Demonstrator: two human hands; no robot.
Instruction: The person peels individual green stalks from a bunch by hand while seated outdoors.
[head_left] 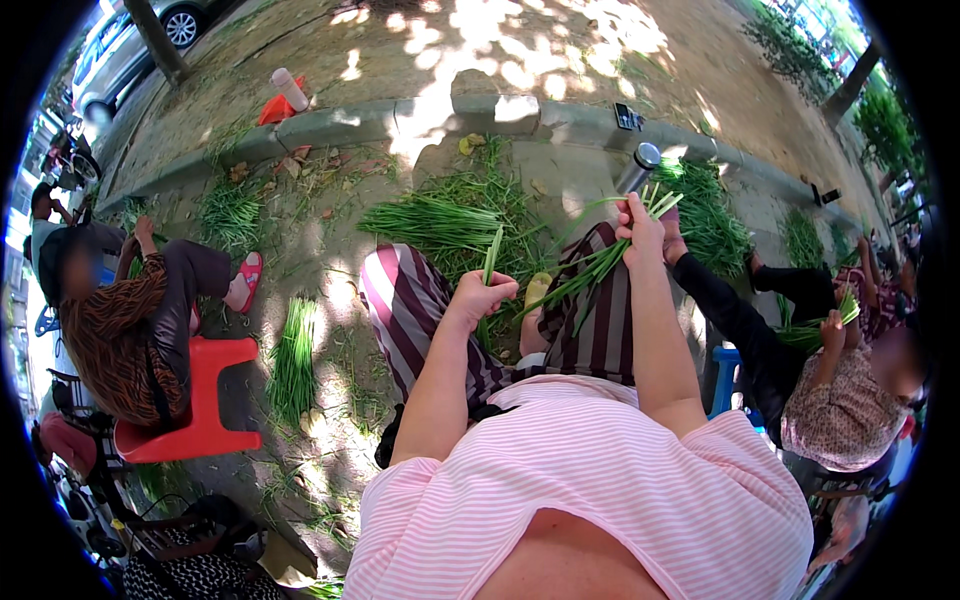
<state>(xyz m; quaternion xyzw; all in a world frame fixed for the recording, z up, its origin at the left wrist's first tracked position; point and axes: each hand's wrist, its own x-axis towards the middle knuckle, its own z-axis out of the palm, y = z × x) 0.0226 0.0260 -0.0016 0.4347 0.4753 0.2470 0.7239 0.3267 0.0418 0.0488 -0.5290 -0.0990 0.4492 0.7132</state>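
Stalks (598, 266) are gripped by right hand (645, 228) and left hand (482, 298); a bundle (293, 365) left of the trousers (405, 300) looks done, the heap (430, 222) beyond them unfinished.

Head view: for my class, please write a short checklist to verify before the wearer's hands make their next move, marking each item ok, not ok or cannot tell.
1. Left hand has a grip on a few green stalks: ok.
2. Right hand has a grip on its green bunch: ok.
3. The bunch's upper ends lie even: not ok, they fan out.
4. The two hands are apart: ok.
5. Stalk pile in view ahead: ok.
6. Steel flask tightly closed: cannot tell.
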